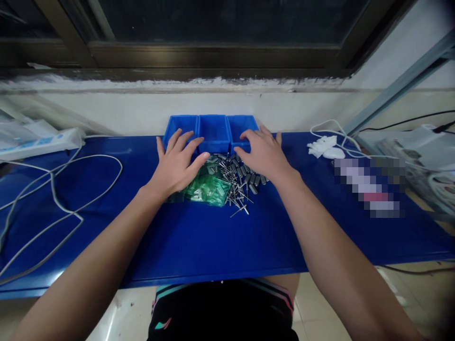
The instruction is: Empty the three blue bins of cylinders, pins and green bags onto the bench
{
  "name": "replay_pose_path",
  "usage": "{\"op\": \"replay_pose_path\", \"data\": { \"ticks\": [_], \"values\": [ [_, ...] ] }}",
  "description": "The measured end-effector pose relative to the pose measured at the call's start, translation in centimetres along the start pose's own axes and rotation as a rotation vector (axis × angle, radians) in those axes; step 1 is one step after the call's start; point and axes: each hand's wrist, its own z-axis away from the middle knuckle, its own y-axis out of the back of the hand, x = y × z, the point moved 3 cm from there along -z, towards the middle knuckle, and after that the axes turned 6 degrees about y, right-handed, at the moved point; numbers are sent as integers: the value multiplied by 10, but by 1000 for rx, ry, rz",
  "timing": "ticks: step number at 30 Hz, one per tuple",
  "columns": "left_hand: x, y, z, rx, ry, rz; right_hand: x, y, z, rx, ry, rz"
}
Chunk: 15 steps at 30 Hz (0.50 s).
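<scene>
My left hand [176,166] is open with fingers spread, over the front of the left blue bin [173,124] and the edge of some green plastic packets [209,189]. My right hand [265,154] is open too, its fingers bent, at the front of the right blue bin [243,122]. Between them stands the middle blue bin [214,130]; no parts show in it. Below the bins lies a loose pile: metal pop rivets [239,192] with long thin stems, and dark grey cylindrical pieces [253,180] by my right hand. Neither hand visibly holds anything.
White cables [81,215] loop over the blue table [220,246] at left, near a power strip [46,144]. At right are crumpled white tissue [322,146], a white mouse [334,153] and a pixelated item [369,189]. A wall and window frame [213,59] rise behind.
</scene>
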Motion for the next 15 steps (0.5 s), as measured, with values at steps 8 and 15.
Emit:
{"op": "replay_pose_path", "data": {
  "ticks": [8,15],
  "values": [
    [33,31,7,210,-312,-39,-47,3,4,-129,337,-113],
    [36,24,9,-38,-366,-228,-59,-14,11,-289,380,-91]
  ]
}}
